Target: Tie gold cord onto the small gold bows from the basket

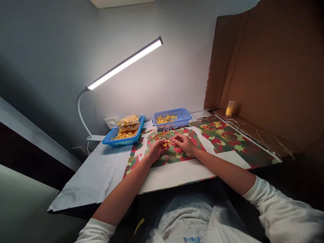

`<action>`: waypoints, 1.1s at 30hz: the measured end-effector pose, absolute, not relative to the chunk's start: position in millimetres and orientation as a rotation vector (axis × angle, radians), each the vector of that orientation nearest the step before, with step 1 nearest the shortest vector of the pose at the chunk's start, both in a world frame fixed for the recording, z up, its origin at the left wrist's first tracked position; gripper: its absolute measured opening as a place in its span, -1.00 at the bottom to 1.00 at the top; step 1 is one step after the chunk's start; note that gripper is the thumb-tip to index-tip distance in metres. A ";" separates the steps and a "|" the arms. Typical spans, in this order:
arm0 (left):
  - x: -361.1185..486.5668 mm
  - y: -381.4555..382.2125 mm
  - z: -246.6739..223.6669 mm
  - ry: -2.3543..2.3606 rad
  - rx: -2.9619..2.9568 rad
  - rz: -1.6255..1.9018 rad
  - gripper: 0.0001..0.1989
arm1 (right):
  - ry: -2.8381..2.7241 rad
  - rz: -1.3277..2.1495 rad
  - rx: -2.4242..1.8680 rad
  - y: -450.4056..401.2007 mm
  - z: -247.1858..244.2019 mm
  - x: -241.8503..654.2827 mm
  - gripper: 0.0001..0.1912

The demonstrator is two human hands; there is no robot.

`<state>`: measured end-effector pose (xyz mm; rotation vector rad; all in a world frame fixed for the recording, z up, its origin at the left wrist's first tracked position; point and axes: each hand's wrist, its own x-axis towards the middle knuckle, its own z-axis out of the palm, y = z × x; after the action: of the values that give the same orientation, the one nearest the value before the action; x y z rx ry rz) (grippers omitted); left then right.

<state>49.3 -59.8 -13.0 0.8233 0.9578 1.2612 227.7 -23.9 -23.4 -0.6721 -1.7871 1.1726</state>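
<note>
My left hand [157, 150] is closed in a pinch on a small yellow piece [165, 145], which looks like a petal or ribbon flower. Close beside it, my right hand [185, 145] has thumb and forefinger pressed together; what sits between them is too small to make out. Both hands are just above the camouflage-patterned cover [174, 161] of the table. Behind the fingers lies a loose bunch of thin golden stems [160, 135].
A blue basket [121, 141] with yellow pieces and bagged ones stands left, a periwinkle basket [186, 118] at the back. Yellow pieces on wires [217, 130] lie right. A yellow-filled bottle [230, 108] stands by the cardboard wall [268, 67]. A lit lamp [126, 62] hangs above.
</note>
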 end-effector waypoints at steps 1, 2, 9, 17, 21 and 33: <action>49.4 -59.4 -13.6 0.964 0.841 1.274 -0.76 | -1.843 1.105 -0.680 -25.3 -23.4 228.2 -0.83; 49.6 -59.1 -14.2 0.973 0.862 1.285 -0.73 | -1.910 1.023 -0.679 -26.7 -23.4 228.7 -0.85; 51.2 -60.2 -14.5 0.974 0.866 1.314 -0.61 | -2.117 0.721 -0.588 -31.0 -24.0 230.0 -0.85; 50.9 -61.2 -13.4 0.936 0.859 1.281 -0.58 | -2.103 0.732 -0.619 -30.2 -24.2 230.4 -0.84; 50.9 -60.5 -15.4 0.924 0.883 1.282 -0.60 | -2.102 0.761 -0.615 -30.5 -24.0 230.6 -0.84; 50.8 -63.2 -13.9 0.971 0.909 1.248 -0.59 | -2.110 0.783 -0.580 -31.1 -21.6 232.0 -0.84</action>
<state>50.8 -63.2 -13.9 0.9086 0.9706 1.2480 232.0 -31.1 -21.6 -0.5799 -2.1098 0.7827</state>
